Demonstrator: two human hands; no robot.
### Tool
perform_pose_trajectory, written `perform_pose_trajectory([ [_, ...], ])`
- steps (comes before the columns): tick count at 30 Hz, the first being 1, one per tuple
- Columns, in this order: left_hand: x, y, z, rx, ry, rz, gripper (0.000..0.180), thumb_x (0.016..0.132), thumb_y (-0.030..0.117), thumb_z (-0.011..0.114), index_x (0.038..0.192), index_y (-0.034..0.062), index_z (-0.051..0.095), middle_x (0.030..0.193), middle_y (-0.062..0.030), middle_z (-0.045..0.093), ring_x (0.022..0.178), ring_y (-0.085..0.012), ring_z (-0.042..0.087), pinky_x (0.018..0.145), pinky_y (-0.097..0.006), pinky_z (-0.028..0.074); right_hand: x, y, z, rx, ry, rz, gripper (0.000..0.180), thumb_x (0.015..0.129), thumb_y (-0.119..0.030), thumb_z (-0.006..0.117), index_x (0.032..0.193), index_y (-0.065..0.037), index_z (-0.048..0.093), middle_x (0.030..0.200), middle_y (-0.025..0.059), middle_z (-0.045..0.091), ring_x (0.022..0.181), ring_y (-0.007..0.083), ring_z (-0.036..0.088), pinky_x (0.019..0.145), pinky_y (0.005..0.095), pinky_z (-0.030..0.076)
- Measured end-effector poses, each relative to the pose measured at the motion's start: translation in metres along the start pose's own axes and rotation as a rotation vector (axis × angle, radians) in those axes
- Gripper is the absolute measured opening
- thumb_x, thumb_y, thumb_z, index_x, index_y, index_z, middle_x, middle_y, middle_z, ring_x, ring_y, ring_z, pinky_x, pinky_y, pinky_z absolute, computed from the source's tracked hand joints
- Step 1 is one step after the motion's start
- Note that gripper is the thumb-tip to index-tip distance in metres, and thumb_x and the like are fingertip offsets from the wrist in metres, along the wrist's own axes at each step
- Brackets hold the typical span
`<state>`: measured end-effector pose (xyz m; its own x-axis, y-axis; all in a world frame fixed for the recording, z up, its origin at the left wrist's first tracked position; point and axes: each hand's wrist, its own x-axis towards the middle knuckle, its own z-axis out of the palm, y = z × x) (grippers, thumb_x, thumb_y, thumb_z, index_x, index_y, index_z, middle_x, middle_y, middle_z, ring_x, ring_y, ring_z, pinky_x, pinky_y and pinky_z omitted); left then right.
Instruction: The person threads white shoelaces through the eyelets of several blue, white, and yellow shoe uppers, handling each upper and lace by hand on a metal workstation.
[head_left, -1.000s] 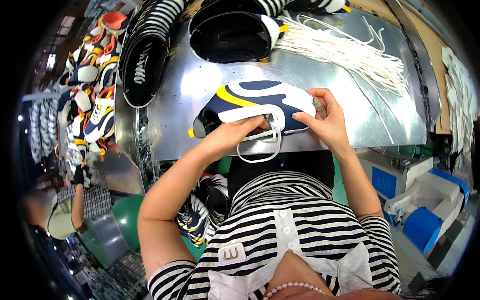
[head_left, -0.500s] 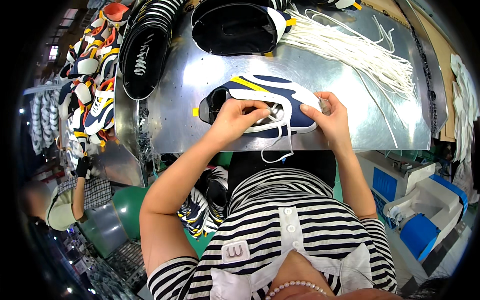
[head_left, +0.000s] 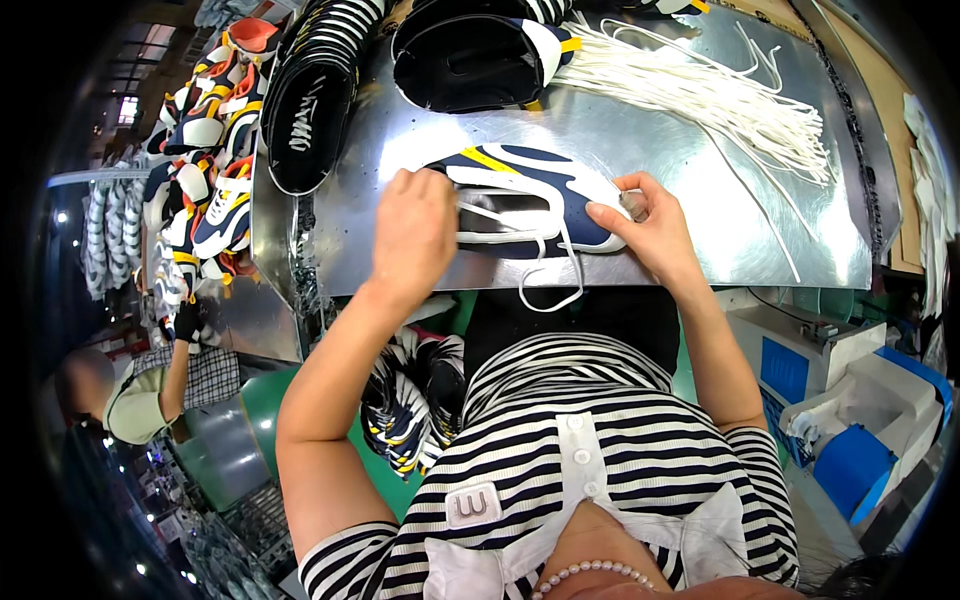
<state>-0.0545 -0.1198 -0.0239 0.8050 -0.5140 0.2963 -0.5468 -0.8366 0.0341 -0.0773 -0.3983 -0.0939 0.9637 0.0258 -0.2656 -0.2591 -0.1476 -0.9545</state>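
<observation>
A navy, white and yellow shoe upper (head_left: 585, 205) lies on its side on the metal tabletop, toe to the right. A white shoelace (head_left: 550, 296) runs through its lacing edge and hangs in a loop over the table's near edge. My left hand (head_left: 413, 225) is closed on a stretch of the lace, drawn straight out over the collar end, which the hand partly hides. My right hand (head_left: 652, 225) grips the toe between thumb and fingers. A small grey piece (head_left: 633, 205) sits among its fingers; I cannot make out what it is.
A bundle of white laces (head_left: 710, 95) lies at the back right. Stacked dark uppers (head_left: 312, 125) and another upper (head_left: 470, 65) stand at the back. More uppers (head_left: 205, 190) hang at the left, near a co-worker's gloved hand (head_left: 188, 322). A white and blue machine (head_left: 850, 420) stands at the right.
My left hand has moved left from the lace opening to beyond the collar, pulling the lace straight. My right hand stays at the toe. The view has shifted slightly.
</observation>
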Motion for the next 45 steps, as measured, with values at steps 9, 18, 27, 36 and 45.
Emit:
perform_pose_trajectory([
  [9, -0.115, -0.191, -0.065, 0.712, 0.062, -0.463, 0.006, 0.084, 0.003, 0.058, 0.088, 0.0017, 0.055, 0.088, -0.0171, 0.058, 0.088, -0.0375, 0.054, 0.079, -0.049, 0.042, -0.006, 0.010, -0.054, -0.009, 0.033, -0.005, 0.045, 0.078, -0.033, 0.082, 0.106, -0.002, 0.065, 0.085, 0.0097, 0.071, 0.075, 0.0153, 0.066, 0.065, 0.0288, 0.050],
  [18, 0.036, 0.042, -0.051, -0.809, 0.059, 0.016, 0.010, 0.081, -0.001, 0.067, 0.089, 0.0013, 0.060, 0.126, -0.0190, 0.060, 0.102, -0.0245, 0.057, 0.090, -0.033, 0.043, 0.003, -0.011, -0.058, -0.250, 0.375, -0.255, 0.031, 0.089, -0.025, 0.072, 0.109, -0.002, 0.069, 0.095, 0.0116, 0.069, 0.083, 0.0161, 0.065, 0.072, 0.0268, 0.050],
  [27, 0.058, 0.069, -0.002, -1.132, -0.016, -0.204, 0.006, 0.089, -0.001, 0.064, 0.094, -0.0009, 0.062, 0.121, -0.0145, 0.063, 0.104, -0.0190, 0.057, 0.094, -0.031, 0.043, 0.012, -0.038, -0.006, 0.232, 0.125, -0.411, 0.025, 0.089, -0.011, 0.070, 0.113, -0.003, 0.069, 0.100, 0.0057, 0.066, 0.083, 0.0102, 0.059, 0.071, 0.0238, 0.048],
  [36, 0.046, 0.048, 0.013, -1.133, 0.038, -0.255, 0.006, 0.091, 0.001, 0.062, 0.096, -0.0019, 0.062, 0.116, -0.0114, 0.063, 0.105, -0.0175, 0.058, 0.092, -0.030, 0.044, 0.029, -0.036, -0.006, -0.137, 0.126, -0.355, 0.026, 0.086, -0.020, 0.072, 0.108, -0.006, 0.068, 0.097, 0.0082, 0.067, 0.071, 0.0210, 0.064, 0.066, 0.0325, 0.050],
  [45, 0.049, 0.041, 0.023, -0.761, 0.093, -0.244, 0.005, 0.086, 0.003, 0.068, 0.091, 0.0004, 0.066, 0.115, -0.0111, 0.065, 0.107, -0.0205, 0.058, 0.095, -0.032, 0.044, 0.001, -0.009, -0.071, -0.541, 0.150, -0.444, 0.022, 0.081, -0.016, 0.075, 0.099, -0.005, 0.067, 0.095, 0.0090, 0.064, 0.080, 0.0277, 0.064, 0.068, 0.0349, 0.051],
])
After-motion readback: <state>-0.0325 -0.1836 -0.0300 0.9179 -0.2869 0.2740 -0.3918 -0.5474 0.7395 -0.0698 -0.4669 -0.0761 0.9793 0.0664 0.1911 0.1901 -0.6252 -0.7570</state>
